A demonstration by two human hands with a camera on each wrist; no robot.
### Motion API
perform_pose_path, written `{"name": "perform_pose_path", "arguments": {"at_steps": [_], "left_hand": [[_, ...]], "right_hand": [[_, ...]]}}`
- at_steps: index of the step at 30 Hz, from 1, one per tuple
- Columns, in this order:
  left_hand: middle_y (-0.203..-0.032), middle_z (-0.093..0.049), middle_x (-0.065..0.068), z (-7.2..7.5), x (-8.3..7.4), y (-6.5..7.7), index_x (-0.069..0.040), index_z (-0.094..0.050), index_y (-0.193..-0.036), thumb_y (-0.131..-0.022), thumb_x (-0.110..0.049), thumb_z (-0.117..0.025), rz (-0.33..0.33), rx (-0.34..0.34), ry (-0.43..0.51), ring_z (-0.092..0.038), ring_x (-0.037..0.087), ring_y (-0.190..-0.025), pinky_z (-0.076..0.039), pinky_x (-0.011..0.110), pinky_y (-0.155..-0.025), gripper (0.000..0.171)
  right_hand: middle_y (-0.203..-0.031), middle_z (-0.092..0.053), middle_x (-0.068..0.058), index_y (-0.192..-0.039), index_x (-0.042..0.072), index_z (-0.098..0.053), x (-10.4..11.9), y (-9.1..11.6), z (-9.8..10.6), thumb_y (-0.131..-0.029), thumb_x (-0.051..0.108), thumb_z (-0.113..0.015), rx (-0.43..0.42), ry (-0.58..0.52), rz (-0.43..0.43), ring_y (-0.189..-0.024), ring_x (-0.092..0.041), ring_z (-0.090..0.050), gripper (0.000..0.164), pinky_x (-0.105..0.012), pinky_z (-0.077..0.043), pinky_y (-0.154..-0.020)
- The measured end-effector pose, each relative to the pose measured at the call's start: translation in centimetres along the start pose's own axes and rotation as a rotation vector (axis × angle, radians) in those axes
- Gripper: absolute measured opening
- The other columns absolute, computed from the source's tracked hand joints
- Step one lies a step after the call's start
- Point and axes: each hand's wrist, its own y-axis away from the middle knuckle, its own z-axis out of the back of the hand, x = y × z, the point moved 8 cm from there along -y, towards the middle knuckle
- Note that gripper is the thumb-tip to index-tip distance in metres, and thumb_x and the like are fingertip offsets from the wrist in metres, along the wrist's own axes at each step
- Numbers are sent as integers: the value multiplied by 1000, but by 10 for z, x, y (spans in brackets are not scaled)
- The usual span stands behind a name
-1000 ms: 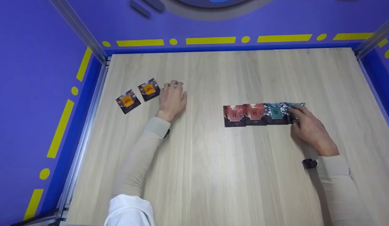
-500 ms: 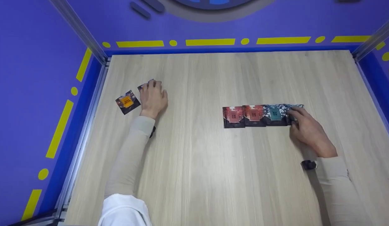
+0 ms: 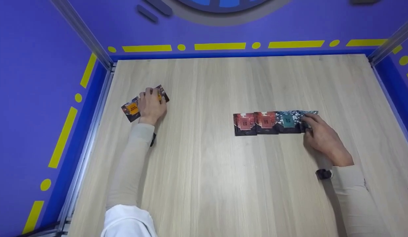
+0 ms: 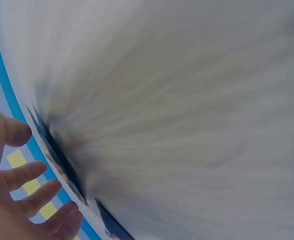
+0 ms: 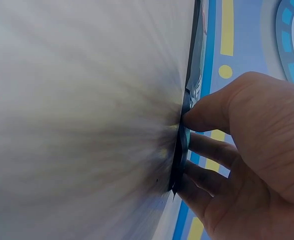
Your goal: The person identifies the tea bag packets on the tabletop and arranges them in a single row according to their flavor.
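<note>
Two square packets with orange centres lie at the left of the table in the head view. My left hand (image 3: 151,106) is over them, covering part of the left packet (image 3: 129,109) and most of the right packet (image 3: 163,93). Its fingers look loosely bent and apart from the packets in the left wrist view. Farther right, two red packets (image 3: 245,122) and a teal packet (image 3: 287,121) form an overlapping row. At its right end another teal packet (image 3: 314,113) is mostly hidden under my right hand (image 3: 327,140), whose thumb and fingers grip its edges.
Pale wood-grain table (image 3: 204,164) lies beneath everything. Blue panels with yellow marks stand behind it, and a blue side wall (image 3: 22,98) rises at the left along a metal rail (image 3: 83,158).
My left hand has moved left from beside the orange-centred packets to over them, uncovering part of the right packet again. The right hand has kept its place on the end teal packet.
</note>
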Motion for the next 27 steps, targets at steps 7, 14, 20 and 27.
{"name": "perform_pose_path", "arguments": {"at_steps": [7, 14, 20, 27], "left_hand": [[-151, -51, 26, -7, 2, 3, -3, -55, -150, -107, -30, -55, 4, 37, -21, -48, 49, -138, -42, 66, -114, 50], [-152, -49, 26, -8, -2, 6, -3, -54, -151, -108, -30, -54, 0, 58, -19, -47, 50, -139, -44, 66, -113, 51], [-152, -49, 26, -9, -8, 9, -3, -55, -151, -108, -29, -55, -21, 56, -3, -48, 50, -137, -45, 66, -111, 50], [-153, -49, 26, -11, -14, 12, -3, -55, -151, -109, -30, -55, -43, 50, -4, -47, 49, -139, -45, 64, -112, 50]], "right_hand": [[-157, -43, -31, -147, -6, -54, 0, 0, -1, -92, -4, -58, -8, 7, 10, -140, -59, -46, 56, -72, -48, -100], [-158, -42, -30, -148, -5, -53, -1, 1, -2, -92, -3, -58, -4, 6, 0, -141, -59, -46, 56, -73, -47, -102], [-159, -41, -31, -149, -4, -52, -2, 1, -3, -93, -2, -57, 9, 5, -17, -142, -60, -44, 56, -74, -45, -104], [-161, -40, -30, -151, -4, -51, -3, 0, -3, -94, 0, -56, 22, -7, -40, -143, -60, -43, 57, -74, -44, -107]]}}
